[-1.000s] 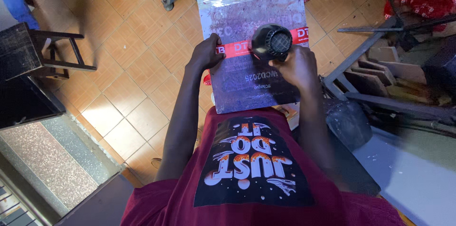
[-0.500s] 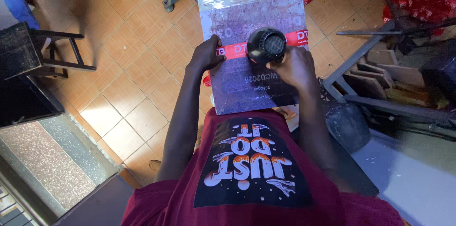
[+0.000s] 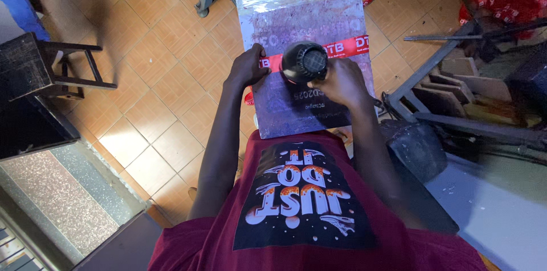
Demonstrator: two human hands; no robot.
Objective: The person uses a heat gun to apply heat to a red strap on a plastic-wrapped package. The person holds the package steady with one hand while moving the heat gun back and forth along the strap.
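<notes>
Both hands work: right hand holds dryer, left hand pins ribbon

A flat rectangular board, purplish-grey and glossy as if wrapped in film, slopes away from the person's lap. A red ribbon with white lettering runs across its middle. The left hand's fingertips press the ribbon's left part onto the board. A black, round-bodied dryer, its grilled end facing up, sits over the ribbon just beyond the right hand's fingers, which wrap its near side.
</notes>
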